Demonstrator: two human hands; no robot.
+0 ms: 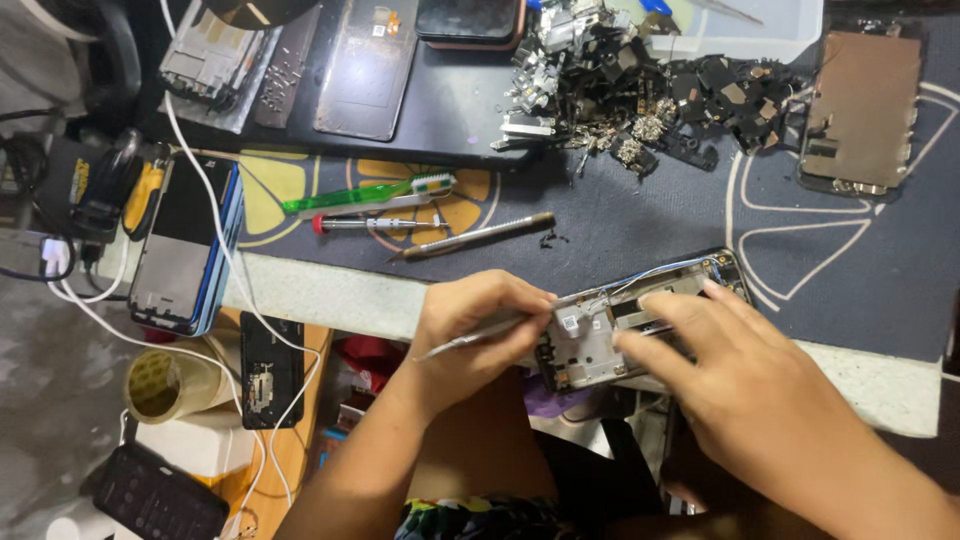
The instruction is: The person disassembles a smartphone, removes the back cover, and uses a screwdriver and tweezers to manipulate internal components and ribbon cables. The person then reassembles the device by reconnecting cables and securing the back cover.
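Note:
An opened phone frame with bare metal insides and thin blue and white wires lies at the near edge of the dark work mat. My left hand grips slim metal tweezers, whose tip points at the frame's left end. My right hand lies flat over the right half of the frame, with the fingers pressing on it and holding it. Part of the frame is hidden under those fingers.
A green toothbrush, a small red-ended screwdriver and a metal pen-shaped tool lie beyond the hands. A heap of dark phone parts sits further back, a brown phone panel at right. Stacked phones, a tape roll and white cables are at left.

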